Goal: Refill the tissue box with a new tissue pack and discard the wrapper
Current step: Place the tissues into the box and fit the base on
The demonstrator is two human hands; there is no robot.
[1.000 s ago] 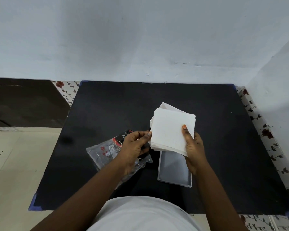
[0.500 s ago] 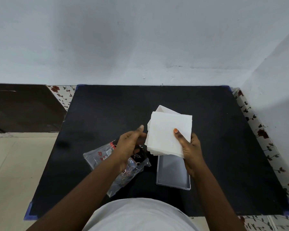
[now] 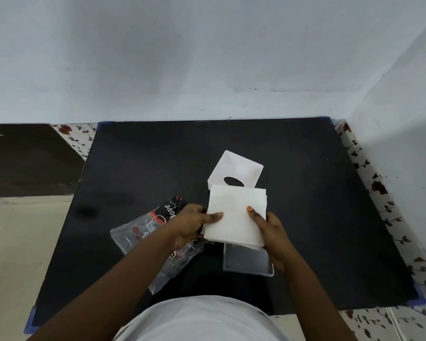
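Both hands hold a tissue stack (image 3: 235,216) at frame centre: white, soft, matte, square, several plies thick, edges slightly uneven at the right side. Left hand (image 3: 191,223) is curled around the stack's left edge, thumb flat on top, fingers under it. Right hand (image 3: 271,230) grips the right edge the same way, thumb on top, fingers hidden beneath. The stack is up off the surface, roughly level.

Tissue box (image 3: 235,173) sits just above the stack in the frame: white rigid plastic, square, smooth walls, open side up. An oval hole shows in its floor; inside looks empty apart from that. The near edge of the box is covered by the stack, so I cannot tell if they touch.

Clear lid (image 3: 247,263) lies flat below the stack, lower centre: transparent hard plastic, shallow rectangular tray shape with rounded corners, nothing in it. Its upper part is hidden by the stack and right hand.

Wrapper (image 3: 145,228) lies left of centre, partly under the left wrist: crinkly clear film with a black and red printed panel, flattened and creased, glossy highlights. Cannot tell if anything remains in it.

All of it rests on a black mat (image 3: 305,217), flat matte sheet, blue corners, over a floral-print table (image 3: 369,173) edge at right.
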